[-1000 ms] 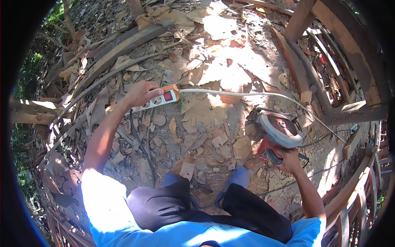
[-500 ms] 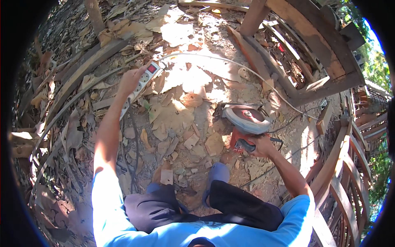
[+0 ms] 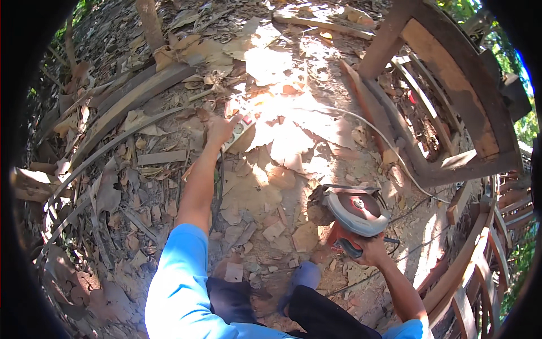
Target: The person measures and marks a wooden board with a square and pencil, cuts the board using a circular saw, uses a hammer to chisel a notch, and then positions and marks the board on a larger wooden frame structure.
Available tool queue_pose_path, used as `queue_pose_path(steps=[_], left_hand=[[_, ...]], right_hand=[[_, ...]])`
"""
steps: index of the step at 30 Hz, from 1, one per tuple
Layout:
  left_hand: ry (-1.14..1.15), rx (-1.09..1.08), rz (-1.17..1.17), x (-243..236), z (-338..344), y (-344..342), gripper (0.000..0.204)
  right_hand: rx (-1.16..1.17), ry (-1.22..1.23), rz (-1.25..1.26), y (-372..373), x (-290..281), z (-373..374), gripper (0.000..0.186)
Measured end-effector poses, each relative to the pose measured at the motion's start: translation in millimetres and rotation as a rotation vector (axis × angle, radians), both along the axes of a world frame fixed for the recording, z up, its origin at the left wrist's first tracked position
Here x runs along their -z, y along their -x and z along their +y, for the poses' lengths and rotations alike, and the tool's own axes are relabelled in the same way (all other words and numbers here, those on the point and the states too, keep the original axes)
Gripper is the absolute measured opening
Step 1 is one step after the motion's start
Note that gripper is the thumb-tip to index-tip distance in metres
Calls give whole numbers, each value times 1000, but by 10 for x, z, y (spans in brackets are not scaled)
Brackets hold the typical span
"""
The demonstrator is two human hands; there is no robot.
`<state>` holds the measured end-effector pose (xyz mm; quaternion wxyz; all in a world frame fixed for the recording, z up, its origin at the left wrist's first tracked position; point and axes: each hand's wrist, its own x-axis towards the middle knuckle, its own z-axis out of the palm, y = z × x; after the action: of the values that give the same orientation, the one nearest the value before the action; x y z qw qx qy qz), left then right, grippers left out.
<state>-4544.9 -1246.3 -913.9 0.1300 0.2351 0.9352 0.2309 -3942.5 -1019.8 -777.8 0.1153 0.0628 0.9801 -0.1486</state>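
Observation:
My left hand [image 3: 221, 129] is closed around a white power strip [image 3: 238, 133] with several round sockets and a red switch, out ahead in a patch of sunlight. The far end of the strip washes out in glare. At the right, my right hand [image 3: 370, 252] grips the rear handle of a red circular saw [image 3: 340, 235]. Its grey guard partly encloses the round blade, and its base plate edge faces away from me. Whether a finger rests on the trigger is hidden.
A pale cable [image 3: 370, 120] curves from the glare toward the right. Dark cord [image 3: 219, 189] hangs below my left hand. A wooden frame [image 3: 468, 93] stands at far right, curved slats [image 3: 477, 265] below it. Dry leaves, wood offcuts [image 3: 234, 272] and a long board [image 3: 132, 110] litter the ground.
My left hand has carried the power strip farther out and to the right in view. The saw and my right hand sit lower in the picture as the view has shifted.

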Motion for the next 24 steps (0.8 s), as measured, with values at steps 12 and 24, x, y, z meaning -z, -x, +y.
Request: queue_pose_path(steps=[12,24], left_hand=[[-183,94,43,-329,-191,-211,75],[41,-37,208,-692,-1950,-983,52]], right_hand=[[7,-8,44,26,1,8,58],[44,52,-50,59,-121,-52,71]])
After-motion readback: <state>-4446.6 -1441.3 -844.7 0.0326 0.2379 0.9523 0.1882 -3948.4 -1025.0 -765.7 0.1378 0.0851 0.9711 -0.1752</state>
